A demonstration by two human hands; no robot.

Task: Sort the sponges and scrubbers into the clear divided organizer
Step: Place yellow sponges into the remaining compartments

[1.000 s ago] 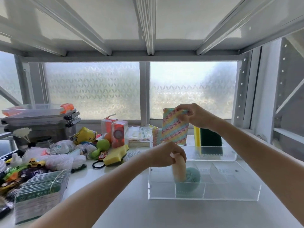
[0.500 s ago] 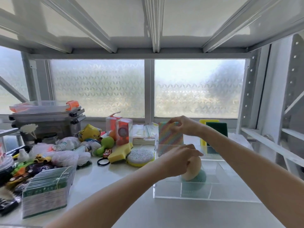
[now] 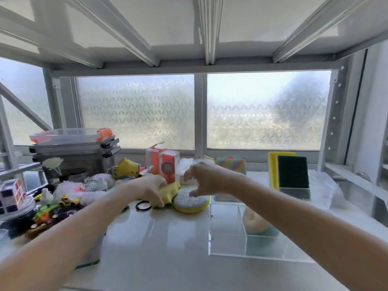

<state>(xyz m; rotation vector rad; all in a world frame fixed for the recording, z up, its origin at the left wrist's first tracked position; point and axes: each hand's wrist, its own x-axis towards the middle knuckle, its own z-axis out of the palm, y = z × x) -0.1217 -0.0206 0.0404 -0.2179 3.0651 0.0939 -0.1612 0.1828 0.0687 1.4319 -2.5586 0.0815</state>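
The clear divided organizer (image 3: pixel 226 244) sits at centre right on the shelf. A beige sponge (image 3: pixel 253 222) and a teal scrubber (image 3: pixel 270 232) lie in one compartment. A rainbow striped sponge (image 3: pixel 230 164) stands at its back, and a yellow and green sponge (image 3: pixel 292 174) stands upright at the back right. My left hand (image 3: pixel 152 191) grips a yellow star-shaped sponge (image 3: pixel 170 191) left of the organizer. My right hand (image 3: pixel 206 178) hovers with fingers apart just above a round yellow scrubber (image 3: pixel 190 201) with a silver top.
A pile of toys, packets and bottles (image 3: pixel 69 198) fills the left of the shelf. Stacked metal trays (image 3: pixel 73 152) stand at the back left, orange boxes (image 3: pixel 162 164) behind my hands. A black hair tie (image 3: pixel 143 206) lies by the star sponge. A shelf upright (image 3: pixel 354 122) bounds the right.
My right hand let go of the rainbow sponge at the organizer's back and moved left over the round scrubber. My left hand left the beige sponge in the organizer and took hold of the star sponge.
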